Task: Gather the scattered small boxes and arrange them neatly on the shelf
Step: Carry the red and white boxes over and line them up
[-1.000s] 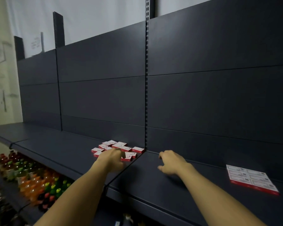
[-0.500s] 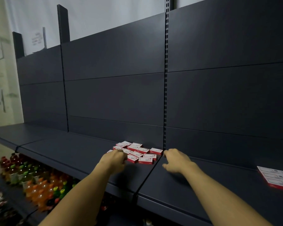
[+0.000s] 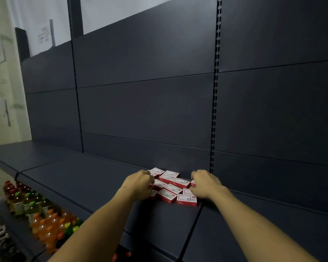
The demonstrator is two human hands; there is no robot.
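A tall dark back panel point(image 3: 178, 101) fills most of the view, split by a slotted upright point(image 3: 215, 110) that runs down to the shelf. The dark shelf point(image 3: 83, 178) juts out below it, a long flat surface made of sections with a seam point(image 3: 192, 227) running toward the front edge just right of the boxes. Pale wall point(image 3: 2, 91) with a few papers stuck to it shows at the far left.

Under the shelf, at lower left, stand rows of drink bottles point(image 3: 44, 222) (orange, dark red and green-capped ones, packed closely).

Two bare forearms reach in from the bottom. The left hand point(image 3: 139, 184) sits at the left edge of the cluster with its fingers curled inward against the nearest boxes; whether it actually grips one cannot be told, since the fingertips are hidden. The right hand point(image 3: 204, 183) is at the right edge, fingers bent down over the boxes on that side, touching them, its grasp likewise unclear.

The small boxes point(image 3: 171, 186) lie between the two hands, near the back of the shelf just left of the upright: red-sided with white printed tops, flat, crowded together at mixed angles, several touching or overlapping.
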